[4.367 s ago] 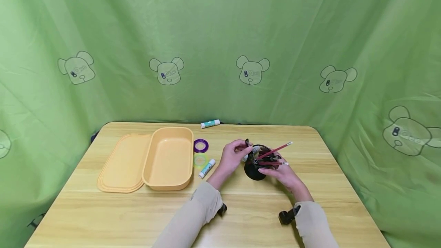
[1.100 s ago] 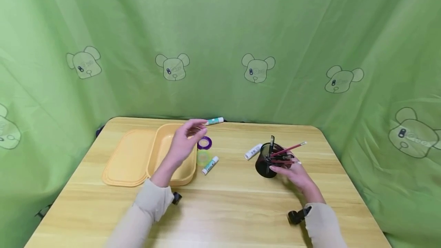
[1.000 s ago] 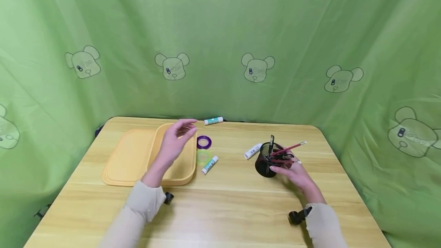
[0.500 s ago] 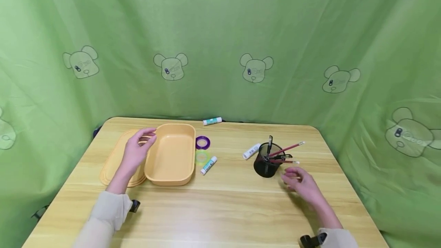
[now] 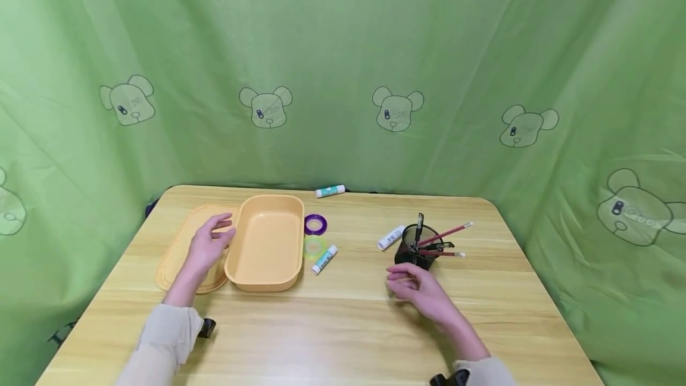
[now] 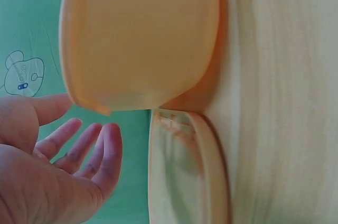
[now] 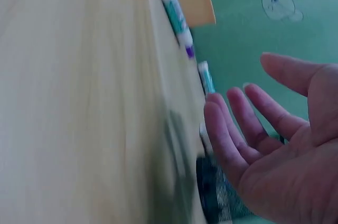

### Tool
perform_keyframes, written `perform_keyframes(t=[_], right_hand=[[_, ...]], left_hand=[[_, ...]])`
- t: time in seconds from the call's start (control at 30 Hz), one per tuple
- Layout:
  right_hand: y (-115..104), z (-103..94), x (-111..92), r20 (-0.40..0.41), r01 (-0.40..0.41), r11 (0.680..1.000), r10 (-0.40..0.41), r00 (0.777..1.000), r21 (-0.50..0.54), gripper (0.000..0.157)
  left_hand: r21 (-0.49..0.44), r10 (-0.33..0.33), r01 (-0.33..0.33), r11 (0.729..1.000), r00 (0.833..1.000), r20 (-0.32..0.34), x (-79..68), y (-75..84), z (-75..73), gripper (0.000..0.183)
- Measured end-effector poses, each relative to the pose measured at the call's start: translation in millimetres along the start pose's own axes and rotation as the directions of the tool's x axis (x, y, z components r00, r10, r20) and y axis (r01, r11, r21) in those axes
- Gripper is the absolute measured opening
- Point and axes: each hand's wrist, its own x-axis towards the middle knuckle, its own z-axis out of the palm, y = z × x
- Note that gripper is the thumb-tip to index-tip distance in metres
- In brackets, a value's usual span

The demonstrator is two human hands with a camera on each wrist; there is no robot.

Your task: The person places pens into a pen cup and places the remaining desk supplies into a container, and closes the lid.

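My left hand point(image 5: 206, 249) hovers with relaxed fingers over the flat orange lid point(image 5: 182, 255), beside the left rim of the orange box point(image 5: 265, 285). Nothing is in it; the left wrist view shows its fingers point(image 6: 111, 155) apart and near the box wall point(image 6: 142, 39). In front of the black mesh pen cup point(image 5: 415, 258), my right hand point(image 5: 423, 293) hangs above the table, its fingers loosely bent and holding nothing. Two red pencils point(image 5: 447, 233) and some black pens point(image 5: 420, 228) lean in the cup. Just left of it lies a white glue stick point(image 5: 391, 237).
A purple tape roll point(image 5: 323, 225) and a yellow-green tape roll point(image 5: 321, 242) lie right of the box. A teal glue stick point(image 5: 324, 260) is close by, and another teal glue stick point(image 5: 330, 191) rests at the table's back edge. A green curtain point(image 5: 332, 76) surrounds the table.
The right hand has let go of the pen cup and moved left, in front of it. The left hand has travelled from the cup, across the box, to the lid. The white glue stick lies uncovered.
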Motion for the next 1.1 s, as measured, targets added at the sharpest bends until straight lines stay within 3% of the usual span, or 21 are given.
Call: perform_keyframes(t=[0.3,0.5,0.83,1.1], right_hand=[[-17,49.0,42,-0.026,-0.001,0.996,0.004,1.000,0.091,0.057],[-15,73.3,66,-0.055,-0.024,0.991,0.032,0.998,0.131,0.070],[-15,116.1,88,-0.101,-0.022,0.999,0.025,0.995,0.032,0.103],[-16,138.8,91,-0.184,-0.060,0.981,0.025,0.983,-0.186,0.112]], left_hand=[[0.001,-0.023,0.023,1.000,1.000,0.014,1.5,-11.1,9.1,0.056],[0.014,-0.024,0.024,1.000,1.000,0.010,2.4,-9.6,9.4,0.055],[0.047,-0.053,0.053,0.998,0.999,0.005,6.2,-4.4,5.0,0.057],[0.054,-0.074,0.074,0.996,0.997,0.008,6.2,-3.4,4.2,0.055]])
